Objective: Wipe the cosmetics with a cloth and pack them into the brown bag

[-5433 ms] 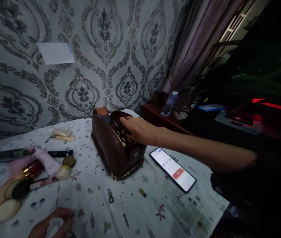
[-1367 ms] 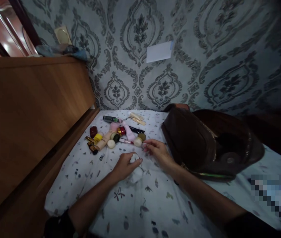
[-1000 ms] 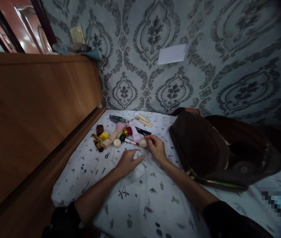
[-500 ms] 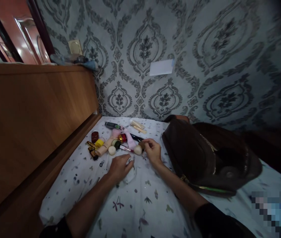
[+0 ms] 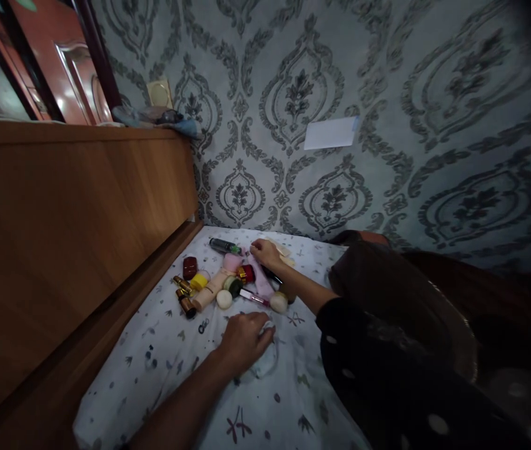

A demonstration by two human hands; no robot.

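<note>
Tube (image 5: 262,285), pink, lies at five o'clock from the fingertips (image 5: 254,247) of the right hand (image 5: 269,255), grip unclear; the left hand (image 5: 242,341) clasps a white wad (image 5: 268,359).

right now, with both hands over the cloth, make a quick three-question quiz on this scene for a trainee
1. Which of these is nearest the right hand? A the yellow lid, B the pink tube, C the brown bottle
2. True or false: in this picture, the brown bag is to the right of the left hand.
3. Fill in: the white paper is on the patterned ____.

Key: 1 B; 2 true; 3 wall
</note>
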